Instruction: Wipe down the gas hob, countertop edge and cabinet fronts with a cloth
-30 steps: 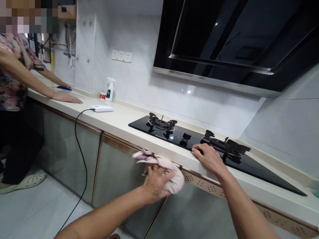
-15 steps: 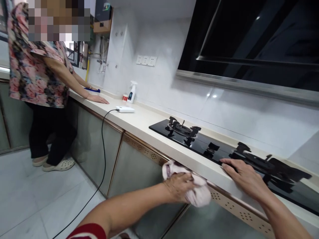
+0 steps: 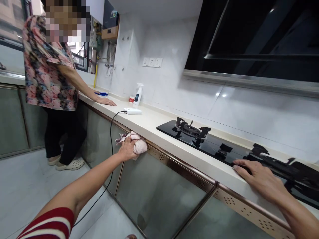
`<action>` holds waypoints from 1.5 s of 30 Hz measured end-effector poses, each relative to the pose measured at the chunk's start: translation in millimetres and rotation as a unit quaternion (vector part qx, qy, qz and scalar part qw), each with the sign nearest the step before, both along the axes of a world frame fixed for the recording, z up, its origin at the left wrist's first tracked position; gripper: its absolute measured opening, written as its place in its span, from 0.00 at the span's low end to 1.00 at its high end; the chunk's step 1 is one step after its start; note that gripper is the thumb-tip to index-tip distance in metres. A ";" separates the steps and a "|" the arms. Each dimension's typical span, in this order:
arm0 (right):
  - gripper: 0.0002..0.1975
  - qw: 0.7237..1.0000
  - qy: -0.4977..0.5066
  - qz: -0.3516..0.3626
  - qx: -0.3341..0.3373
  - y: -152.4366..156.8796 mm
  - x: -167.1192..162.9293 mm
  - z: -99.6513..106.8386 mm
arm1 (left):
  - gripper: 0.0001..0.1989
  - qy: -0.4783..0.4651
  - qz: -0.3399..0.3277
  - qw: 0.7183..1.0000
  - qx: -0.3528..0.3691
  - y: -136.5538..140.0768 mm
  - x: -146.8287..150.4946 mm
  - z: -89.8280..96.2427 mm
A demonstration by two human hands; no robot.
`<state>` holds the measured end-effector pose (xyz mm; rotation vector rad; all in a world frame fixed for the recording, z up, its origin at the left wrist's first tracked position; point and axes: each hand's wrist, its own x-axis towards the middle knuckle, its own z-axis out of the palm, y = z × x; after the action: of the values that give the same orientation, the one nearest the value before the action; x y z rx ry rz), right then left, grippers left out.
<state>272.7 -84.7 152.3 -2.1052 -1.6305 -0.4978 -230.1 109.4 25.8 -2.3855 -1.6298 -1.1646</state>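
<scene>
My left hand (image 3: 127, 150) is closed on a pale pink cloth (image 3: 140, 146) with darker marks at one end. It presses the cloth against the bronze-coloured trim (image 3: 171, 163) along the top of the cabinet doors, just under the counter edge. Resting on the white countertop (image 3: 149, 123), my right hand (image 3: 263, 177) lies with its fingers stretched out over the front edge of the black gas cooktop (image 3: 191, 144). Nothing shows in that hand. Part of the cloth is hidden behind my left fingers.
A black cable (image 3: 111, 132) runs from a white device (image 3: 132, 111) down past my left forearm. A spray bottle (image 3: 138, 94) and a small red-and-white container (image 3: 131, 99) stand by the wall. Another person (image 3: 53, 76) leans on the counter. A dark range hood (image 3: 249, 43) hangs above.
My left hand has slid the cloth leftward along the cabinet trim, from below the cooktop to near the cable. My right hand stays on the cooktop edge. The view has shifted slightly left.
</scene>
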 end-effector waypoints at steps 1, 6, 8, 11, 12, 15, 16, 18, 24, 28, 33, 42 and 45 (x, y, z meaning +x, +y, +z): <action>0.28 1.000 0.013 -0.004 -0.024 -0.8 -3.1 1.6 | 0.46 -0.007 0.014 1.000 -0.001 -1.6 6.6 -3.9; 0.25 0.998 0.021 -0.028 -0.059 -4.8 -16.1 8.3 | 0.46 -0.171 0.122 0.978 0.006 -32.4 80.7 -48.5; 0.22 0.998 0.014 -0.031 -0.060 -6.0 -19.8 10.3 | 0.47 -0.215 0.115 0.970 0.011 -55.2 123.2 -72.3; 0.19 0.997 0.016 -0.039 -0.061 -9.3 -26.2 13.4 | 0.52 -0.182 0.053 0.982 0.022 -97.2 195.4 -102.9; 0.18 0.997 0.018 -0.043 -0.060 -11.0 -28.8 14.4 | 0.55 -0.160 0.022 0.987 0.027 -112.1 220.0 -110.2; 0.18 0.998 0.018 -0.045 -0.051 -17.6 -36.8 17.5 | 0.57 -0.081 -0.108 0.986 0.096 -153.5 285.6 -122.2; 0.19 0.998 0.015 -0.043 -0.049 -19.7 -38.9 18.3 | 0.54 -0.054 -0.161 0.976 0.134 -164.9 302.1 -123.9; 0.21 0.998 0.009 -0.036 -0.046 -23.1 -41.4 19.3 | 0.44 -0.025 -0.236 0.951 0.198 -182.1 324.5 -127.2; 0.22 1.000 0.000 -0.002 -0.022 -25.8 -37.5 18.5 | 0.27 -0.145 -0.122 0.965 0.181 -186.2 315.7 -144.6; 0.24 0.999 0.005 -0.014 -0.033 -31.7 -46.5 23.4 | 0.35 -0.240 -0.039 0.958 0.152 -159.2 280.4 -119.6; 0.28 0.997 -0.004 -0.042 -0.064 -40.9 -60.7 30.2 | 0.44 -0.385 0.024 0.911 0.144 -119.5 247.7 -69.1; 0.27 0.996 -0.001 -0.087 -0.032 -36.8 -50.4 25.9 | 0.33 -0.190 0.010 0.961 0.203 -146.5 273.3 -139.3; 0.25 0.989 -0.028 -0.090 0.112 -44.7 -63.9 14.4 | 0.26 -0.132 -0.028 0.958 0.254 -152.1 275.2 -144.7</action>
<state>208.8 -129.3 166.7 -2.0931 -1.3498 -0.7671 45.1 -42.7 -118.9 -2.0229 -1.1236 -1.7243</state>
